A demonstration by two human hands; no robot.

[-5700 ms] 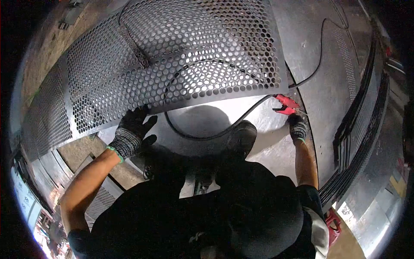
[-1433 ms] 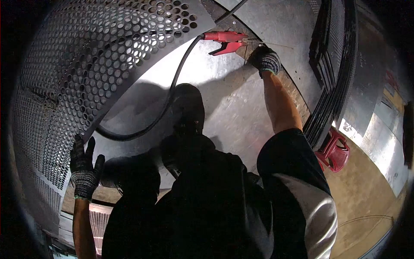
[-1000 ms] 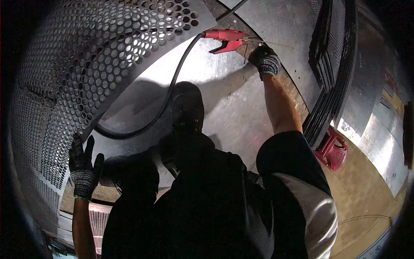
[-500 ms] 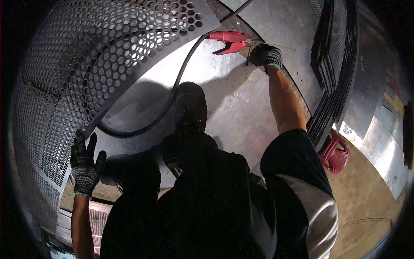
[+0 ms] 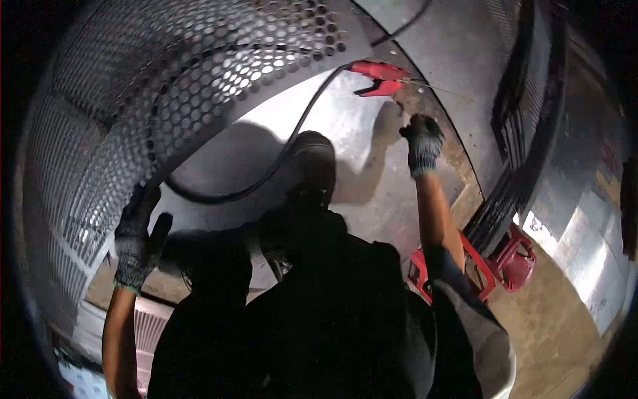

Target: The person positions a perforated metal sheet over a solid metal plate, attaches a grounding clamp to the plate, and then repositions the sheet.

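Observation:
A red clamp [image 5: 380, 76] with a thin rod in its jaws lies on the metal sheet [image 5: 345, 106], joined to a black cable [image 5: 289, 143]. Just below the clamp is my right hand [image 5: 424, 141] in a dark knitted glove, apart from it, its fingers curled; whatever they may hold is too small to name. At the left, my gloved left hand [image 5: 139, 236] rests at the lower edge of a large perforated metal sheet [image 5: 226, 73], thumb spread from the other fingers.
Dark stacked sheets [image 5: 515, 186] stand on the right, with red plastic stools [image 5: 512, 261] below them. My shoe [image 5: 314, 159] is on the metal sheet. Further right lie shiny metal sheets [image 5: 585, 246] on a brown floor [image 5: 531, 332].
My right hand has moved down, away from the clamp. The view has shifted, and more of the red stools shows. My left hand stays at the perforated sheet's edge.

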